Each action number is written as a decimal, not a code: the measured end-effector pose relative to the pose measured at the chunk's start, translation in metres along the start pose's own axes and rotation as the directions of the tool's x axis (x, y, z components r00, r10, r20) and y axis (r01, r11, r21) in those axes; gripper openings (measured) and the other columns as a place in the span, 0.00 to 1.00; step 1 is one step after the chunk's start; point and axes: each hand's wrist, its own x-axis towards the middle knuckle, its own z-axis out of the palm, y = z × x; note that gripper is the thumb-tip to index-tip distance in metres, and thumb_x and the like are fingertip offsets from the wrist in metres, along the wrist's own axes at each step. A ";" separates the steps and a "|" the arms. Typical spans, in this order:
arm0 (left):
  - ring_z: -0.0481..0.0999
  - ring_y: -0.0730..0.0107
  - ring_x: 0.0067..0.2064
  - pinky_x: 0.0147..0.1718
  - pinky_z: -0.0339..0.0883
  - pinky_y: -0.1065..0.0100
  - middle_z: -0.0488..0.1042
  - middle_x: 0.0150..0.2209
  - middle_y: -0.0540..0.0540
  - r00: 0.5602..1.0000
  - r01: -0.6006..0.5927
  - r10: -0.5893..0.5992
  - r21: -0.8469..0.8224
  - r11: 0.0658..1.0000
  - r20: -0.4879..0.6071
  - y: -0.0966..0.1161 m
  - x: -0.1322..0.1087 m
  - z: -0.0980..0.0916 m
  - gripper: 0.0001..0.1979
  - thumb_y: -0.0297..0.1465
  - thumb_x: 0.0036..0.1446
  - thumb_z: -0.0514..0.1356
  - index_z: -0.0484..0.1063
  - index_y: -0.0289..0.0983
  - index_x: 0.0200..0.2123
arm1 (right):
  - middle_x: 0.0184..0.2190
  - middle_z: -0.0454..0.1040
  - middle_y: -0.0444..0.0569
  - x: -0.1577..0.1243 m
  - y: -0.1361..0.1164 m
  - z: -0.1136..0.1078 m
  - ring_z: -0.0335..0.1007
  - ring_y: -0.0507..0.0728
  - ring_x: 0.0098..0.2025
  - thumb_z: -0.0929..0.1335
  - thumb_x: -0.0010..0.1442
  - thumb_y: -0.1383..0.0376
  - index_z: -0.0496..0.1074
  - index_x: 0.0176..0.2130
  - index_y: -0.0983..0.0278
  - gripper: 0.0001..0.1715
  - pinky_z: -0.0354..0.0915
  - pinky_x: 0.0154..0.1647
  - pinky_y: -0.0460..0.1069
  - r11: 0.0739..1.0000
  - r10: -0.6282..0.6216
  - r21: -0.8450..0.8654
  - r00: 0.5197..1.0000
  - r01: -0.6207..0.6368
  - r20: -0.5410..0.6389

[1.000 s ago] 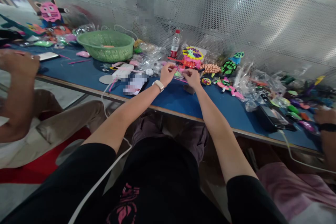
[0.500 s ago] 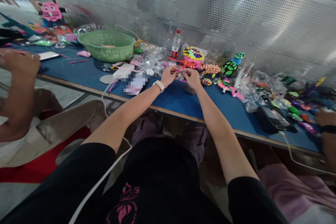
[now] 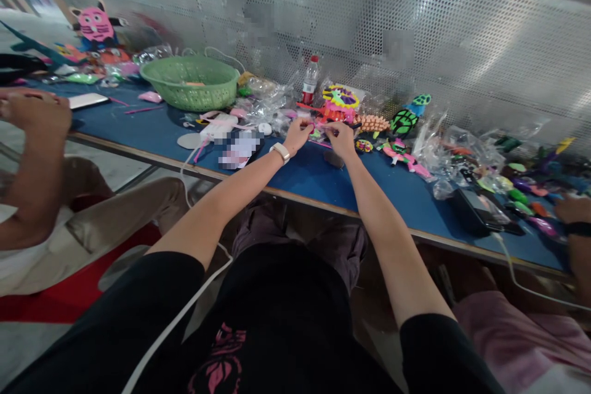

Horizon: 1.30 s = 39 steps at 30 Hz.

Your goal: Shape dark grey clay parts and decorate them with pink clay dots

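My left hand [image 3: 298,136], with a pale watch on its wrist, is closed in a pinch over the blue table [image 3: 305,175]. A small piece of pink modelling clay [image 3: 319,127] shows between its fingertips and those of my right hand [image 3: 341,139]. The right fingers are also pinched together at the piece's other side; its exact shape is too small to make out. Just behind my hands stands a red, pink and yellow clay figure [image 3: 340,101]. A dark flat object [image 3: 333,159] lies below my right hand.
A green basket [image 3: 191,95] and a phone [image 3: 240,149] are to the left. A red-capped bottle [image 3: 309,81] stands at the back. Clay figures, wrappers and a black box [image 3: 478,209] spread to the right. Two people's arms show at the sides. A perforated metal panel [image 3: 369,24] rises behind.
My hands have moved slightly apart, with the right fingertips drawn a little to the right. The view has shifted slightly; the things on the table stay put.
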 end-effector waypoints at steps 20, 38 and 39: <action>0.86 0.57 0.46 0.57 0.82 0.54 0.84 0.41 0.42 0.994 -0.090 0.098 0.131 0.987 -0.056 0.003 -0.004 -0.005 0.10 0.25 0.75 0.66 0.77 0.40 0.37 | 0.33 0.88 0.50 0.000 0.004 0.010 0.91 0.68 0.41 0.77 0.59 0.71 0.76 0.34 0.57 0.10 0.85 0.53 0.63 0.915 0.361 0.229 0.928 -0.332 -0.097; 0.86 0.55 0.47 0.58 0.82 0.51 0.84 0.41 0.42 0.953 -0.300 0.250 0.396 0.868 0.173 -0.007 0.001 -0.008 0.15 0.37 0.74 0.71 0.71 0.42 0.37 | 0.29 0.84 0.41 -0.001 -0.024 0.012 0.91 0.57 0.35 0.83 0.69 0.68 0.68 0.36 0.57 0.23 0.85 0.39 0.50 0.562 0.544 0.608 0.804 -0.561 0.239; 0.86 0.55 0.47 0.58 0.82 0.51 0.84 0.42 0.41 0.958 -0.281 0.231 0.386 0.878 0.171 -0.006 0.000 -0.008 0.12 0.35 0.74 0.71 0.72 0.41 0.37 | 0.29 0.84 0.41 0.000 -0.023 0.011 0.91 0.58 0.35 0.82 0.70 0.68 0.68 0.36 0.57 0.23 0.86 0.40 0.50 0.558 0.554 0.609 0.800 -0.563 0.231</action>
